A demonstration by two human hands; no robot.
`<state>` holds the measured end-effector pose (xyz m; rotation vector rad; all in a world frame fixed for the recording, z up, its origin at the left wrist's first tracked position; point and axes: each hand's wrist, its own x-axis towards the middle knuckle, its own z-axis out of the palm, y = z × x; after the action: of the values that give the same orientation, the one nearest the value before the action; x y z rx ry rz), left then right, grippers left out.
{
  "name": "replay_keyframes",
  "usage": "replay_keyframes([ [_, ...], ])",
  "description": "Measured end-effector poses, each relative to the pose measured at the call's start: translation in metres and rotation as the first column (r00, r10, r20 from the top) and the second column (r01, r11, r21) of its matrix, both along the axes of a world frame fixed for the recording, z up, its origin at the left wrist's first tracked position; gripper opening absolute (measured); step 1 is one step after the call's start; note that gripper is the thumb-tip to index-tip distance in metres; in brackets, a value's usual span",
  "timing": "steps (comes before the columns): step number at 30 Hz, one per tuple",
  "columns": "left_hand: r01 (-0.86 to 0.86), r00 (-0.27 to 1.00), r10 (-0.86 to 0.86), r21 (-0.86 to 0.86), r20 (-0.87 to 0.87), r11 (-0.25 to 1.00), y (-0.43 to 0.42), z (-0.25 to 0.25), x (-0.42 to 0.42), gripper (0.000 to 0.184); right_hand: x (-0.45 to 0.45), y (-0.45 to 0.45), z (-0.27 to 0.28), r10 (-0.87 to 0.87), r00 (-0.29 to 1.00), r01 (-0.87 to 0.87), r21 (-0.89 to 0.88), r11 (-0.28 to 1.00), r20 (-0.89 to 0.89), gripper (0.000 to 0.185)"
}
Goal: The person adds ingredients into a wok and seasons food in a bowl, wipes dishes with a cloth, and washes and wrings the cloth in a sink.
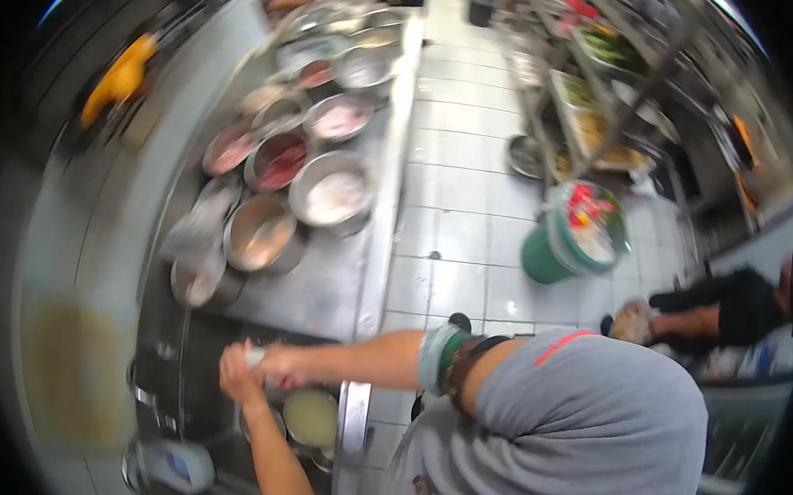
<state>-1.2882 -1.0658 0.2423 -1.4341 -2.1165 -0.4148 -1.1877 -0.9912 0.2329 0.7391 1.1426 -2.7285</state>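
Observation:
My left hand (239, 375) and my right hand (283, 365) meet over a dark sink basin (163, 334), both with fingers closed. Between them is a small whitish thing (254, 357), blurred, and I cannot make out what it is. Just below my hands in the view, a round container (310, 419) holds a pale yellowish liquid. Part of another bowl shows beside it, partly behind my left forearm. A green band circles my right forearm near the elbow.
Metal bowls of food (331, 190) crowd the steel counter (323, 288). A clear plastic bag (202, 228) lies by them. A green bucket (548, 255) stands on the tiled floor (460, 233). Shelves with trays (591, 123) are at right, near another person's arm (688, 324).

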Motion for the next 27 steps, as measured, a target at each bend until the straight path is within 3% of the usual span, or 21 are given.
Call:
replay_keyframes([
  [1,-0.027,0.994,0.035,-0.074,0.102,0.997,0.001,0.009,0.013,0.027,0.001,-0.006,0.000,-0.040,0.994,0.041,-0.007,0.999,0.099,0.009],
  [3,-0.007,0.942,0.076,-0.206,0.327,0.979,-0.009,0.003,0.013,0.024,0.008,-0.009,0.002,-0.042,0.997,0.036,0.093,0.995,0.069,0.015],
  [4,-0.032,0.910,0.103,-0.179,0.401,0.983,-0.009,0.006,0.020,0.019,0.007,-0.004,0.000,0.018,0.999,-0.027,0.215,0.976,0.043,0.026],
  [5,-0.077,0.783,0.186,-0.204,0.593,0.976,-0.014,-0.001,0.012,0.021,0.010,0.002,0.002,0.008,0.999,-0.021,0.306,0.952,0.043,0.041],
  [6,-0.045,0.795,0.152,-0.193,0.588,0.980,-0.014,-0.003,0.010,0.021,0.018,0.009,0.011,0.057,0.998,-0.064,0.357,0.932,0.030,0.047],
  [8,-0.026,0.850,0.128,-0.203,0.510,0.979,-0.009,0.003,0.009,0.044,0.000,0.019,-0.018,0.043,0.999,-0.005,0.726,0.687,-0.034,0.050],
  [9,0.053,0.853,0.036,-0.155,0.520,0.986,-0.005,0.013,0.012,0.062,0.009,0.027,-0.016,0.019,0.999,0.013,0.730,0.683,-0.036,0.050],
  [11,0.139,0.892,-0.051,-0.165,0.450,0.976,-0.009,0.008,-0.005,0.095,0.030,0.037,-0.009,-0.258,0.962,0.222,0.804,0.551,-0.089,0.058],
  [12,0.126,0.846,-0.048,-0.111,0.532,0.986,-0.017,-0.015,-0.042,0.092,0.048,0.046,-0.002,-0.286,0.954,0.236,0.806,0.543,-0.086,0.058],
  [13,-0.048,0.581,0.027,0.002,0.813,0.999,0.002,0.023,-0.003,0.089,0.074,0.057,0.007,-0.350,0.931,0.307,0.736,0.603,-0.101,0.057],
  [14,-0.244,0.216,0.039,0.016,0.976,0.970,0.024,0.067,0.056,0.086,0.107,0.066,0.024,-0.419,0.901,0.382,0.656,0.651,-0.109,0.055],
  [15,-0.198,0.206,0.036,0.005,0.978,0.980,0.048,0.071,0.102,0.086,0.146,0.075,0.048,-0.330,0.943,0.293,0.572,0.766,-0.040,0.065],
  [16,-0.144,0.078,-0.080,0.091,0.994,0.985,0.063,0.075,0.145,0.080,0.161,0.076,0.038,-0.371,0.928,0.321,0.566,0.759,-0.029,0.065],
  [17,-0.105,-0.058,-0.186,0.179,0.981,0.978,0.074,0.078,0.173,0.075,0.171,0.075,0.022,-0.251,0.943,0.329,0.728,0.601,-0.219,0.071],
  [18,-0.058,0.002,-0.192,0.192,0.981,0.980,0.096,0.049,0.193,0.068,0.183,0.078,0.008,-0.079,0.929,0.361,0.843,0.399,-0.361,0.077],
  [19,-0.074,0.335,-0.048,0.077,0.941,0.994,0.111,0.040,0.228,0.057,0.212,0.081,0.003,0.026,0.898,0.367,0.781,0.505,-0.439,0.090],
  [21,-0.106,-0.052,-0.181,0.175,0.982,0.979,0.134,0.012,0.275,0.059,0.303,0.101,0.001,-0.006,0.926,0.334,0.814,0.474,-0.376,0.091],
  [22,0.001,-0.202,-0.221,0.226,0.954,0.974,0.144,-0.002,0.298,0.053,0.345,0.108,-0.008,-0.040,0.910,0.389,0.817,0.426,-0.412,0.087],
  [24,0.117,-0.317,-0.170,0.216,0.933,0.969,0.154,-0.008,0.343,0.050,0.448,0.098,-0.046,-0.343,0.921,0.288,0.915,0.283,-0.184,0.080],
  [25,0.145,-0.325,-0.164,0.220,0.931,0.965,0.159,-0.005,0.365,0.050,0.510,0.089,-0.051,-0.469,0.879,0.139,0.897,0.420,0.083,0.080],
  [27,0.188,-0.360,-0.157,0.236,0.920,0.953,0.157,0.005,0.392,0.048,0.621,0.064,-0.124,-0.670,0.553,0.132,0.743,0.656,0.494,0.079],
])
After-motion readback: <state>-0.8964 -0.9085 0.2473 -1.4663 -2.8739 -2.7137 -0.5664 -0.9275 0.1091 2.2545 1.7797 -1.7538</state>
